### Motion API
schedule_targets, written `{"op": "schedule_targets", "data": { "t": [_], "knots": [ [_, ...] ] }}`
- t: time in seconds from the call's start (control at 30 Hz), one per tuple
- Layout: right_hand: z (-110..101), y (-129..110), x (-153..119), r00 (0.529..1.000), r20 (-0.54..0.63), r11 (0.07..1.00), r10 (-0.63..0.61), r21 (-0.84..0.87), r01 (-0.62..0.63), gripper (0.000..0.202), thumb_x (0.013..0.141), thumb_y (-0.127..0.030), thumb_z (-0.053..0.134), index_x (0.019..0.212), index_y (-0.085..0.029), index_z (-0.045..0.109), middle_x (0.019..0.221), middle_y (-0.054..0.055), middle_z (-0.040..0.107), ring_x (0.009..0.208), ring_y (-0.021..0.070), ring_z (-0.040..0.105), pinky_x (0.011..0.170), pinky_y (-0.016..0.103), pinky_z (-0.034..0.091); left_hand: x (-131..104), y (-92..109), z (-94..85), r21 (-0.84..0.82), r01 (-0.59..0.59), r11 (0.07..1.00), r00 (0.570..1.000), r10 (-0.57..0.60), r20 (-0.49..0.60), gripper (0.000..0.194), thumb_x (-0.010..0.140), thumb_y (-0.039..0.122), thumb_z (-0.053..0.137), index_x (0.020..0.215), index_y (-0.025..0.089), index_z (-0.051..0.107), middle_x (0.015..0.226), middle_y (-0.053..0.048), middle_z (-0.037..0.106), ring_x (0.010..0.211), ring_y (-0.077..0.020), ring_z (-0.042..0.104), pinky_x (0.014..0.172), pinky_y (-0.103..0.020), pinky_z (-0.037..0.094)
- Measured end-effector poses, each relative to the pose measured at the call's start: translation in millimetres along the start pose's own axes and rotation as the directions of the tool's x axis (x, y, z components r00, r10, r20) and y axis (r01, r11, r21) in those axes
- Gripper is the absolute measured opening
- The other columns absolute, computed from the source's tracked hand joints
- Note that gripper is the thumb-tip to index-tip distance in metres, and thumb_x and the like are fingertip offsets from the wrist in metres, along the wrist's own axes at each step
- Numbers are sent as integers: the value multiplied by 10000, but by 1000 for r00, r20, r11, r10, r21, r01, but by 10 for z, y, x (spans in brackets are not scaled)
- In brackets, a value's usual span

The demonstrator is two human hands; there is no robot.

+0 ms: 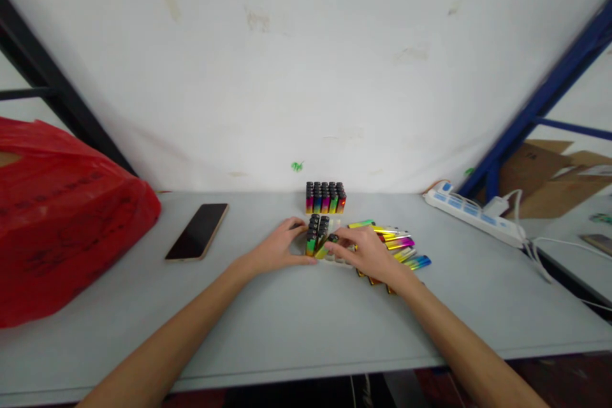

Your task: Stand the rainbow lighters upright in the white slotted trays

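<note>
Several upright lighters with black tops stand in short rows in a pale tray at the middle of the table. My left hand curves round the left side of this group, thumb along the front and fingers apart. A yellow-green lighter, tilted, is pinched in my right hand at the front of the rows. Beside and partly beneath my right hand lies a loose pile of shiny coloured lighters. Behind, a block of upright multicoloured lighters stands near the wall.
A dark phone lies on the grey table at the left, beside a large red bag. On the right are a white power strip with cables and cardboard behind a blue frame.
</note>
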State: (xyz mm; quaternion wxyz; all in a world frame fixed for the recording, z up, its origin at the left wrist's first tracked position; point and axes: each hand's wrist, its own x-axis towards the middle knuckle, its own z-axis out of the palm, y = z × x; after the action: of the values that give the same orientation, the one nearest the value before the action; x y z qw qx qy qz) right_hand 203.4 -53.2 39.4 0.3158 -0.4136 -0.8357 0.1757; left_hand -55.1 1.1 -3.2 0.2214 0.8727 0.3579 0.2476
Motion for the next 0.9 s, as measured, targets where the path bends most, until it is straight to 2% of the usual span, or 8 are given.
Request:
{"op": "schedule_targets", "data": {
  "t": [0.1, 0.2, 0.3, 0.4, 0.53, 0.63, 0.77, 0.9],
  "knots": [
    [64, 46, -13, 999, 34, 1000, -6, -1, 6, 428, 1036, -541, 568, 781, -213, 670, 691, 32, 714, 599, 168, 609, 612, 271, 394, 1, 9, -2, 5, -2, 1000, 1000, 1, 8, 739, 737, 599, 895, 1326, 205, 688, 1358, -140, 609, 1294, -355, 581, 1174, -516, 462],
    [130, 71, -21, 999, 34, 996, -41, -75, 43, 377, 1044, -518, 577, 856, -215, 700, 736, 51, 726, 632, 186, 627, 613, 282, 392, 0, 30, -10, 2, -9, 1000, 1000, 9, 6, 713, 743, 601, 889, 1311, 215, 696, 1350, -136, 617, 1278, -349, 587, 1161, -513, 471],
    [176, 56, -10, 999, 21, 981, -50, -187, 53, 397, 1027, -541, 607, 820, -213, 691, 743, 59, 713, 630, 183, 604, 604, 285, 365, -2, 36, -15, 1, -9, 1000, 1000, 9, 2, 712, 741, 619, 882, 1306, 227, 700, 1345, -131, 625, 1267, -348, 593, 1155, -518, 475],
    [138, 62, 9, 999, 20, 977, -42, -207, 46, 446, 1013, -585, 610, 781, -211, 682, 719, 48, 700, 617, 171, 586, 601, 282, 342, -3, 18, -10, -4, -2, 1000, 1000, 2, -1, 731, 741, 630, 875, 1319, 221, 692, 1348, -134, 626, 1267, -352, 596, 1156, -525, 476],
    [-132, 262, 1, 999, -34, 970, 28, -241, -35, 484, 1099, -517, 451, 805, -216, 691, 705, 38, 679, 637, 177, 589, 640, 291, 368, 0, -4, 0, -8, -3, 1000, 1000, 3, -2, 755, 738, 647, 870, 1337, 226, 687, 1363, -131, 627, 1285, -359, 592, 1177, -527, 464],
    [-433, 551, -57, 991, -102, 950, 87, -292, -113, 353, 1079, -408, 500, 913, -207, 737, 849, 76, 736, 757, 212, 651, 736, 312, 448, 2, 6, -6, 2, 7, 1000, 1000, -7, 3, 780, 730, 669, 865, 1341, 216, 690, 1376, -136, 622, 1288, -366, 596, 1181, -526, 465],
    [-737, 883, -184, 982, -53, 928, 180, -323, -188, 220, 989, -341, 638, 1016, -192, 798, 1040, 122, 781, 960, 276, 710, 905, 378, 506, 0, 27, -21, 11, 21, 1000, 1000, -21, 11, 773, 740, 667, 859, 1340, 209, 690, 1387, -142, 614, 1292, -363, 595, 1183, -521, 464],
    [-810, 996, -249, 958, 51, 926, 282, -277, -258, 202, 943, -354, 696, 985, -209, 830, 1036, 119, 807, 939, 300, 735, 866, 392, 535, -2, 23, -22, 19, 20, 1000, 1000, -21, 20, 772, 746, 663, 856, 1348, 213, 680, 1399, -141, 604, 1310, -363, 587, 1196, -514, 455]
  ]
}}
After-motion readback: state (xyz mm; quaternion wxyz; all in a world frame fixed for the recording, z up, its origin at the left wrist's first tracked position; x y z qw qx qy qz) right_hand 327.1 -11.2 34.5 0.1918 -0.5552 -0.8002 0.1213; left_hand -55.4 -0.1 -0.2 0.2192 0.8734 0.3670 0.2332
